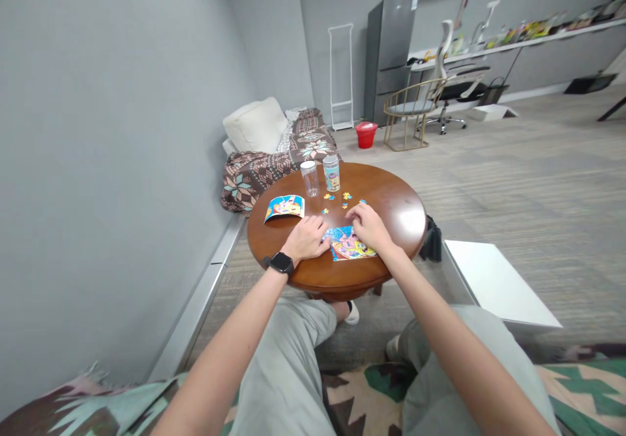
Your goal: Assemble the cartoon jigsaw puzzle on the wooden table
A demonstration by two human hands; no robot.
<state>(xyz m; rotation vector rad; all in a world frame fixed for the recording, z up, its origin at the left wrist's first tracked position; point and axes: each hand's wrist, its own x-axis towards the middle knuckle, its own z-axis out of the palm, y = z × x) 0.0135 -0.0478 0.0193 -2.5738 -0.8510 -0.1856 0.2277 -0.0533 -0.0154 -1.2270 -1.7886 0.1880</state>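
A jigsaw puzzle (345, 248) with a pink and a yellow cartoon figure on blue lies near the table's front edge, mostly put together. My left hand (309, 237), with a black smartwatch (282, 263) on its wrist, rests with fingers stretched out at the puzzle's left edge. Over the upper right part of the puzzle is my right hand (369, 227), its fingers bent and drawn in; whatever is between them is hidden. Several loose puzzle pieces (347, 195) lie just beyond the hands. To the left stands a curved picture sheet (285, 206) with a similar design.
At the back of the round wooden table (386, 188) stand a clear jar (310, 180) with a white lid and a printed can (331, 174). A white box (499, 279) is on the floor at right. Beyond are a couch (303, 139), a red bin (366, 135) and chairs.
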